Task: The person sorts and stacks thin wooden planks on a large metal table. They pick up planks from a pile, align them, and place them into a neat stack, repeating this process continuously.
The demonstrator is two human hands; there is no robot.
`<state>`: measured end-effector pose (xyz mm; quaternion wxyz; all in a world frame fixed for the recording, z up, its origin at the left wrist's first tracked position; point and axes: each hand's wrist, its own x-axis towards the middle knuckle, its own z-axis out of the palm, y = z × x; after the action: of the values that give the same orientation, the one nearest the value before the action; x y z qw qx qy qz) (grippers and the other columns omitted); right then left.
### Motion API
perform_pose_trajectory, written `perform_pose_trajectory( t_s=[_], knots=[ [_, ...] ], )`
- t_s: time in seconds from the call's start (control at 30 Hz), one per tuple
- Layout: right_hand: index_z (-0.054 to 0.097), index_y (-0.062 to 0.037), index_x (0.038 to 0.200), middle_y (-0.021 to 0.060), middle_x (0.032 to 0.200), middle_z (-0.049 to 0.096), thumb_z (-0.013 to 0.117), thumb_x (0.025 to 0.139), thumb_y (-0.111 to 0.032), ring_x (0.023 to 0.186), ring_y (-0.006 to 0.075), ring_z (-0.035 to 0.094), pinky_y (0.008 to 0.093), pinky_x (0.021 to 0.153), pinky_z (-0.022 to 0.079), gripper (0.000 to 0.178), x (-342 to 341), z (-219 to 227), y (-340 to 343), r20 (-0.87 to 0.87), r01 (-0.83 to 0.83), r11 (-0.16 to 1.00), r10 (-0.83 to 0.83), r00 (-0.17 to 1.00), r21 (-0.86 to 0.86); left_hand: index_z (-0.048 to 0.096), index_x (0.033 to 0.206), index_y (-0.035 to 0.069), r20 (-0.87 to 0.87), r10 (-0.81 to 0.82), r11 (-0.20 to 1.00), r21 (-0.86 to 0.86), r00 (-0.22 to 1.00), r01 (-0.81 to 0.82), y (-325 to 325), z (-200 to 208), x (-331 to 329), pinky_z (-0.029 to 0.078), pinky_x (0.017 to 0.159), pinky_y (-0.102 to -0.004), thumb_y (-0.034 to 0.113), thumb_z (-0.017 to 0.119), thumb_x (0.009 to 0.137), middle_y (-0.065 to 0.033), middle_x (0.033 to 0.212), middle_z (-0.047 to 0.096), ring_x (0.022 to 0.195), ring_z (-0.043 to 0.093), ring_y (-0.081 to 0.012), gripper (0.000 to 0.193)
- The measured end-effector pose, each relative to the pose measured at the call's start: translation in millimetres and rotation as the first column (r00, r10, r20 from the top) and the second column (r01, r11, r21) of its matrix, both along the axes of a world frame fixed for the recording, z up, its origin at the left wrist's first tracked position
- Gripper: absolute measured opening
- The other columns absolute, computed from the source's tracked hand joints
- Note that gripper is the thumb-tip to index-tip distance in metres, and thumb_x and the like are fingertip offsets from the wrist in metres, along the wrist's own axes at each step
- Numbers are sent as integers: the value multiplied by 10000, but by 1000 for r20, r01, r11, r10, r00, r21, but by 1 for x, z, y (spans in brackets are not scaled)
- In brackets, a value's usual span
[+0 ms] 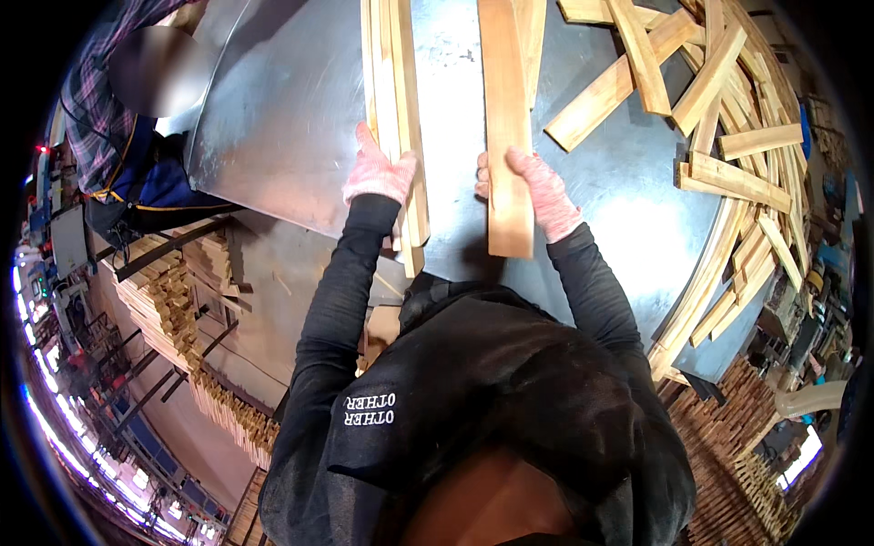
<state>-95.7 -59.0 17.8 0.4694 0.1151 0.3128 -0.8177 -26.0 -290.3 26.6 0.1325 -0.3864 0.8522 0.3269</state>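
My left hand [381, 173], in a pinkish knit glove, grips the near part of several narrow wooden strips [414, 118]. They stand side by side, pointing away from me, and their near ends reach past the table edge. Some of its fingers are hidden by the wood. My right hand [548, 193], gloved the same way, is closed round a wider wooden board [506, 109]. Its thumb lies on the board and fingertips show at the far side. Another light wooden piece [530, 45] lies partly behind this board.
Beneath the wood is a shiny metal table [282, 118]. Loose wooden boards [592, 105] lie crisscrossed at the right, heaped along the rim. At the left a person in a plaid sleeve [100, 100] stands by the table. Stacked wood [155, 300] fills racks at lower left.
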Motion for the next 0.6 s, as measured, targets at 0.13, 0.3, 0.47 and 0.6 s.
perform_pose_trajectory(
  t_s=[0.13,0.3,0.47,0.6],
  knots=[
    [159,-78,1543,220,1348,501,719,845,-434,1253,357,492,434,1039,414,964,-31,-6,-24,-665,279,749,275,695,601,270,1467,-21,-649,-191,972,-227,736,51,45,23,19,414,1038,-457,184,744,755,-241,1371,448,1239,480,-377,879],
    [194,-25,1519,256,1368,477,736,788,-532,1255,385,489,403,1043,395,1042,-64,14,-80,-710,577,418,334,620,701,549,1110,1,-44,308,409,908,950,-90,94,23,-4,495,552,-325,252,709,876,-96,819,644,619,601,-201,379],
    [290,58,1465,99,1096,613,687,890,-403,931,168,597,299,865,473,836,-109,23,-78,-706,344,749,226,671,566,613,873,-13,-299,485,607,791,822,-71,27,34,-85,445,388,-309,264,650,921,-111,667,633,478,580,-185,284],
    [311,26,1467,182,1218,592,682,885,-383,1041,244,609,319,942,463,802,-132,-2,-65,-707,364,689,306,637,626,610,904,-29,-413,443,677,736,796,5,-67,3,-153,480,401,-303,284,590,927,-144,722,663,522,626,-196,314]
  ],
)
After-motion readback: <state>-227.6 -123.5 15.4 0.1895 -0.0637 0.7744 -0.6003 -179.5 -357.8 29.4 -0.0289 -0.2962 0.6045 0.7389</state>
